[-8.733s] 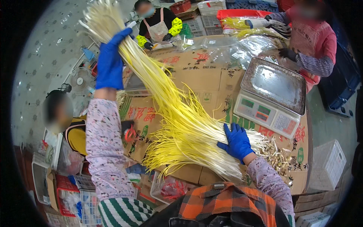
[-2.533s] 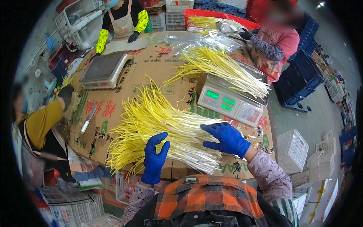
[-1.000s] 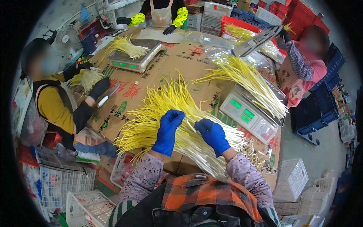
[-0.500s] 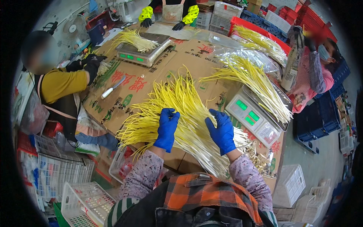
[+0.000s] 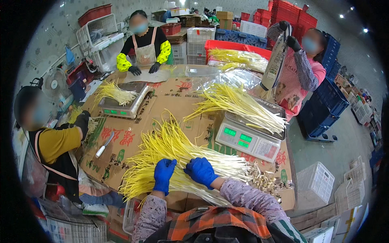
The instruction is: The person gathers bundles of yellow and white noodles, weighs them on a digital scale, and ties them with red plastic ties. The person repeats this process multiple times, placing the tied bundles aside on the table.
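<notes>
A wide heap of yellow chives (image 5: 170, 141), with yellow tips to the left and white stems to the right, lies before me on the cardboard-covered table. My left hand (image 5: 164, 176), in a blue glove, rests on the yellow part with its fingers curled in. Close to its right, my right hand (image 5: 200, 171), gloved alike, is bent over the middle of the stalks. Both hands look closed on stalks; the fingertips are partly hidden. Beyond the right hand stands a digital scale (image 5: 247, 139) bearing another bundle of chives (image 5: 243, 107).
Short trimmed pieces (image 5: 263, 178) lie right of the heap. A knife (image 5: 104, 145) lies at the left. A second scale (image 5: 125, 106) carries a small bunch. Three co-workers stand around the table; the right one holds up a long bag (image 5: 276, 60). White crates (image 5: 316, 184) stand on the floor.
My right hand has moved left from the white stems to beside my left hand. The view has tilted upward. The co-worker at right still holds the bag.
</notes>
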The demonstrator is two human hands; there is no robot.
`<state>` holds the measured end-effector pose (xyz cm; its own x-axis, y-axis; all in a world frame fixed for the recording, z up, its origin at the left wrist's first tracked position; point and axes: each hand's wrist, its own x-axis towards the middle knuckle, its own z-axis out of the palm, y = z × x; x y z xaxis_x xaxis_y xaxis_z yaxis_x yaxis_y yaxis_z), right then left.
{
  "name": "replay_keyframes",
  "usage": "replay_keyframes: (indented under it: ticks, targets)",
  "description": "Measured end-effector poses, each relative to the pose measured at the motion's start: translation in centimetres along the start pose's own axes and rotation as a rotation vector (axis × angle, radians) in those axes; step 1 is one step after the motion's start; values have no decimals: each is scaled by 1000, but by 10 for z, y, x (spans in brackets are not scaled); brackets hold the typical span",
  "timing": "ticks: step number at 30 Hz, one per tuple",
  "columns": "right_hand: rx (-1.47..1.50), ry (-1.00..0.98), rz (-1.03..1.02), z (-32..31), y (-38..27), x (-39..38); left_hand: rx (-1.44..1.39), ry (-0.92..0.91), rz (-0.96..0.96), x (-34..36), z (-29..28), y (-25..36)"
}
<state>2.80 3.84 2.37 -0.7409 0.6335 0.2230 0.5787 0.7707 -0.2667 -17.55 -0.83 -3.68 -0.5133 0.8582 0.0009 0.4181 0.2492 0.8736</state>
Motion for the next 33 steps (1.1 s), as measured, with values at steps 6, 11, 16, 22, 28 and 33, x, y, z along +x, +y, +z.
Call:
replay_keyframes:
  ticks: [6, 11, 16, 22, 28, 33]
  targets:
    - [396, 8, 69, -18, 6, -1, -595, -117, -151, -33, -20, 75]
    - [622, -129, 240, -43, 3, -5, -804, -130, -188, -41, -24, 91]
    - [881, -82, 430, -50, -12, 5, -811, -143, -165, -44, -20, 98]
    - [947, 43, 490, -39, -16, 9, -881, -119, -204, -51, -15, 95]
    - [948, 152, 520, -14, -3, -6, -817, -121, -221, -58, -10, 95]
    - [1094, 93, 578, -26, -10, -5, -842, -208, -252, -62, -10, 104]
